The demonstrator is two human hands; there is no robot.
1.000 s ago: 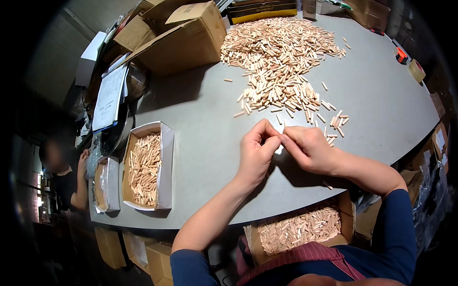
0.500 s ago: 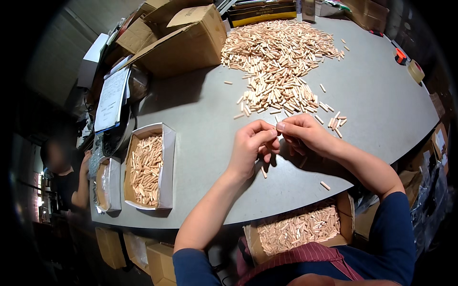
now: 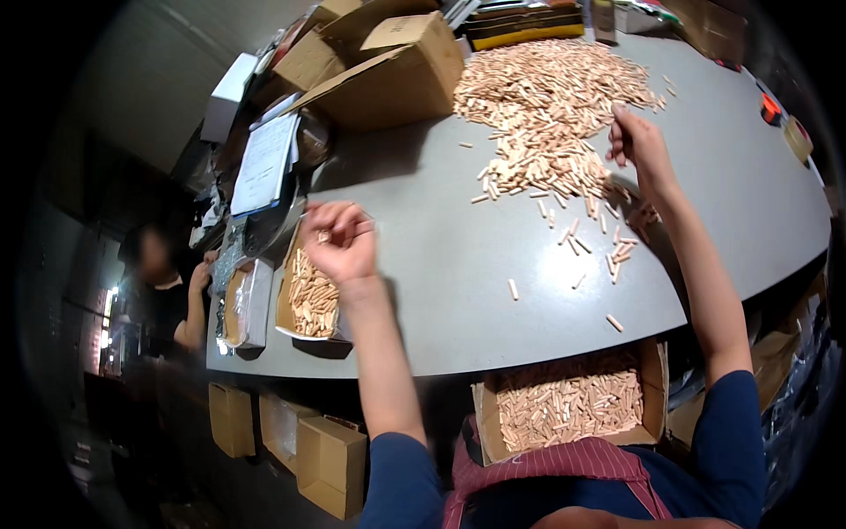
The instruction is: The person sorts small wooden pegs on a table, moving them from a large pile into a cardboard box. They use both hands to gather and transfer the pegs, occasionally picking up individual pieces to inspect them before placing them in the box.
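Many wooden pegs (image 3: 551, 88) lie heaped on the desk (image 3: 449, 300) in the head view, so much seems left; a white-sided box (image 3: 284, 310) and a cardboard box (image 3: 654, 392) below the desk edge hold pegs. The left hand (image 3: 342, 242), loosely curled, is over the white-sided box; the right hand (image 3: 641, 152), half-curled, is at the heap's right edge. I cannot tell if either grips a peg.

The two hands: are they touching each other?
No, the left hand is at the small peg-filled box, while the right hand is well apart, at the right edge of the big peg pile.
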